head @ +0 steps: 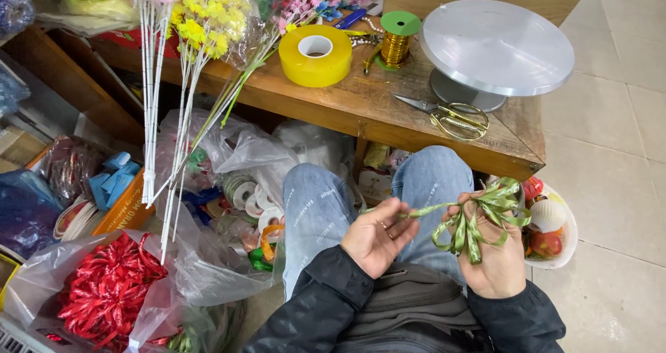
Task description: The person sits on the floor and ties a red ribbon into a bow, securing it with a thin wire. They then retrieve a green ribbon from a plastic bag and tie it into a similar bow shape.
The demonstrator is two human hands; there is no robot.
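The wooden surface (361, 103) fills the upper middle of the frame, carrying a round metal turntable (496, 44) at upper right, a yellow tape roll (316, 55), scissors (447, 116) near its front edge, and a gold ribbon spool (397, 41). Artificial flowers (201, 20) on white stems lean from the upper left. At lower left a clear bag holds red bows (107, 290); at the right edge sits a white bowl (567, 245) of small ornaments.

Low in the middle, over your knees, you hold a green ribbon bow (479, 221). Your right hand (496, 256) is closed around its gathered loops, fingers pinching the centre. Your left hand (378, 235) has its fingers narrowed on the ribbon tail (423, 211), drawn taut leftward between the two hands.

You appear to be in the binding step: loops formed, the centre being cinched. The next move likely calls for keeping your right pinch firm while the left draws the tail snug, so the loops do not slip or flatten.
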